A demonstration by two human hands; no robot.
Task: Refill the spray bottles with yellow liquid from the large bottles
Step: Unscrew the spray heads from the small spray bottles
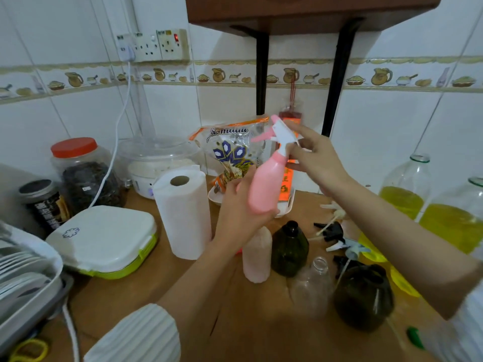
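Note:
A pink spray bottle with a white and pink trigger head is held tilted above the wooden counter. My left hand grips its base from below. My right hand holds the neck just under the trigger head, with the index finger stretched toward the head. On the counter below stand a pale pink bottle, two dark green bottles and a clear one, all without heads. Loose spray heads lie beside them. Two large bottles of yellow liquid stand at the right.
A paper towel roll stands just left of my hands. Further left are a white and green lunch box, jars and a dish rack. A snack bag and a white tray stand behind. A wooden shelf hangs overhead.

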